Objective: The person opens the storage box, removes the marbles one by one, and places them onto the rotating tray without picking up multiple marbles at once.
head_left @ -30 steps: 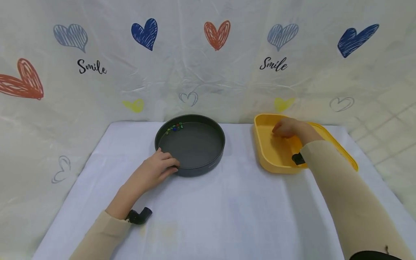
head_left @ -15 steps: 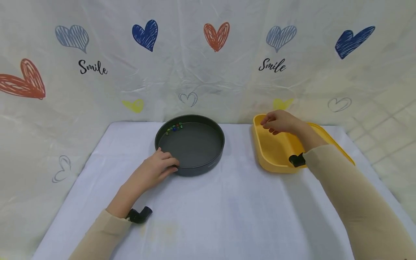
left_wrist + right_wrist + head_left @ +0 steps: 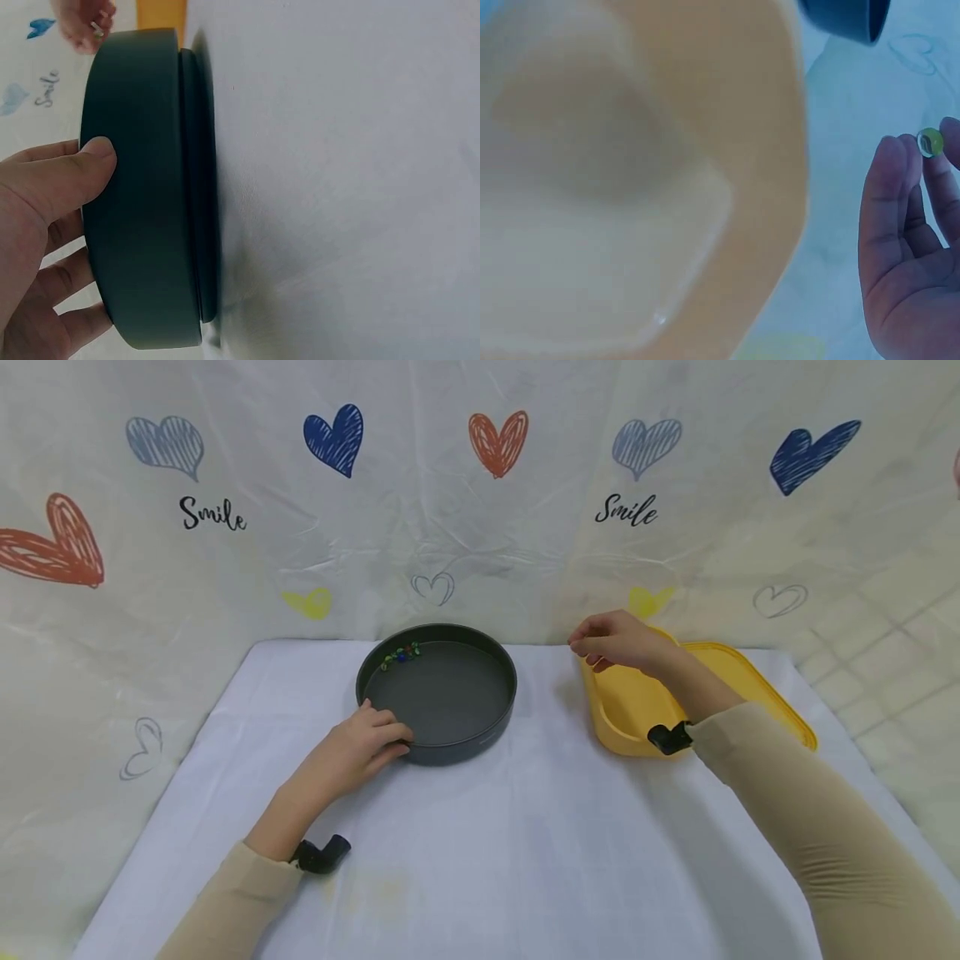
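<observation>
In the right wrist view, a clear glass marble (image 3: 930,142) with a yellow-green swirl sits between the thumb and fingertips of my right hand (image 3: 618,642). That hand is raised over the left rim of the yellow container (image 3: 636,743). My left hand (image 3: 360,747) grips the near-left rim of a round dark cake pan (image 3: 450,702), its thumb (image 3: 97,161) pressed on the outer wall and its fingers reaching over the rim. Several small coloured marbles (image 3: 401,655) lie inside the pan along its back-left wall.
A yellow lid (image 3: 772,693) lies to the right of the container, partly under my right forearm. A white cloth (image 3: 480,860) covers the table. Behind it hangs a pale sheet (image 3: 420,527) printed with hearts.
My right hand has come up out of the yellow container and moved left to its left rim, carrying the marble. The left hand stays on the pan.
</observation>
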`<state>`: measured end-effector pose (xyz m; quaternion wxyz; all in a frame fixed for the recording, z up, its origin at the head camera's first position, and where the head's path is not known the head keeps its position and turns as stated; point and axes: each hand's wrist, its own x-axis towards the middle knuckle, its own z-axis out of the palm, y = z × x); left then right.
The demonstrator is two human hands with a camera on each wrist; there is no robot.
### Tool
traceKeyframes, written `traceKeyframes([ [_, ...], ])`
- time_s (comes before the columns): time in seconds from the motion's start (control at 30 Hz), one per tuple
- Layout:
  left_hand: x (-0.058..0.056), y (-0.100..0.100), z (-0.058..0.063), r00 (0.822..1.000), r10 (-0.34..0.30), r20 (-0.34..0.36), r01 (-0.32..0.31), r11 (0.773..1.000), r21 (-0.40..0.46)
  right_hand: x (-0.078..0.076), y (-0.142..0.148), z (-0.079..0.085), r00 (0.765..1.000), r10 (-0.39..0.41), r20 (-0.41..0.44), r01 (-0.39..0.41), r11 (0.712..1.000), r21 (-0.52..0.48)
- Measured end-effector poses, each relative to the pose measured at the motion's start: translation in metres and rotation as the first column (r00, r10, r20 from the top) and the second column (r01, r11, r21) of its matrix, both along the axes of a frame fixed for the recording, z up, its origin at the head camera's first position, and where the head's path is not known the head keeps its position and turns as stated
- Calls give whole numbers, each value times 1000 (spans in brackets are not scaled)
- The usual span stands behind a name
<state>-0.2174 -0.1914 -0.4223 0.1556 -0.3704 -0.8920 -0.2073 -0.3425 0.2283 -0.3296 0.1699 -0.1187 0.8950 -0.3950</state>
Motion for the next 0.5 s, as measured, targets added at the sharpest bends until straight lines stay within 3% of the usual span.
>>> traceKeyframes([
  [0.23, -1, -3, -2, 998, -36, -56, 37, 999, 14, 7, -21, -6, 996, 10, 85, -1, 995, -104],
  [0.5, 0, -4, 4, 993, -44, -108, 46, 999, 16, 10, -53, -15, 993, 70, 91, -56, 988, -145],
])
